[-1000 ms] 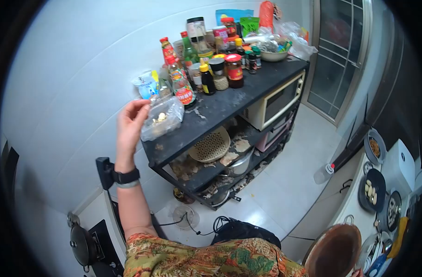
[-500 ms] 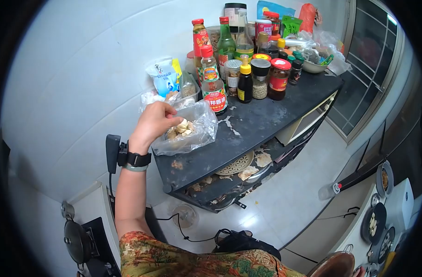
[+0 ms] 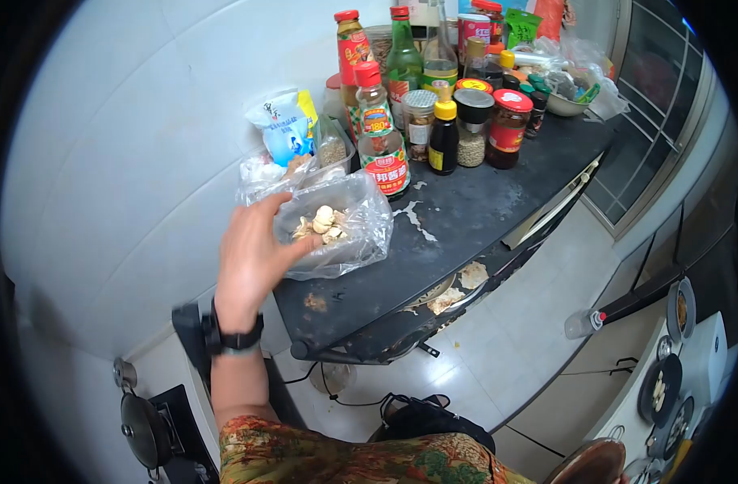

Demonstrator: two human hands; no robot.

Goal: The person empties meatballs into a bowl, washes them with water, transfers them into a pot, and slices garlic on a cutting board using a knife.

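Garlic point(image 3: 325, 219) in gaping bag point(image 3: 367, 242), presumably for easy reach; left hand point(image 3: 260, 246) spread wide alongside; right hand point(image 3: 624, 479): cannot tell.

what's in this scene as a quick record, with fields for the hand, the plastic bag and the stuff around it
left hand: at the clear plastic bag, fingers parted; contact unclear
wrist: dark strap
bag contents: pale, garlic-like pieces
bag position: left end of the black shelf top, open side up
behind the bag: red-capped bottle, blue-and-white packet
shelf top condition: pale worn patches
far right: dark pan with pale pieces inside
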